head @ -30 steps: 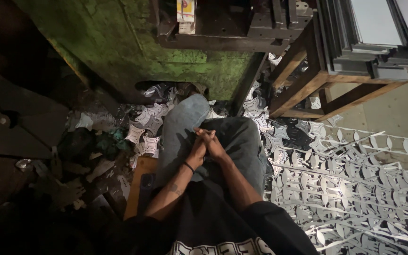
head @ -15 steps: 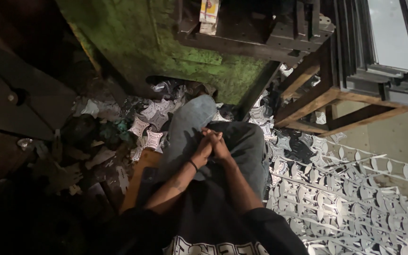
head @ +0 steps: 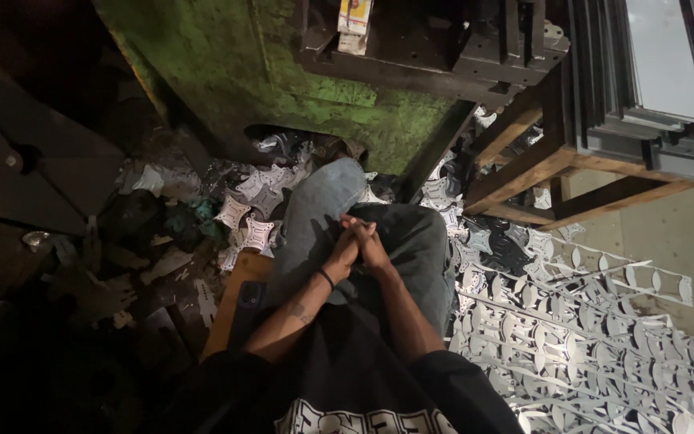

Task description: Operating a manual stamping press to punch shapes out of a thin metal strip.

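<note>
I sit with my legs in blue jeans (head: 323, 205) stretched toward a green machine. My left hand (head: 345, 249) and my right hand (head: 369, 243) are clasped together, fingers interlocked, resting on my lap over the jeans. Neither hand holds any object. A dark band circles my left wrist. I sit on a wooden board (head: 230, 301) that shows at my left side.
A worn green machine body (head: 283, 72) stands ahead. Stamped metal cut-outs (head: 251, 217) litter the floor around my feet. Punched scrap strips (head: 604, 337) pile up at the right. A wooden pallet (head: 540, 169) carrying stacked metal sheets (head: 652, 72) sits upper right.
The view has shifted slightly, so the machine and pallet sit a little differently in frame. My hands stay clasped on my lap.
</note>
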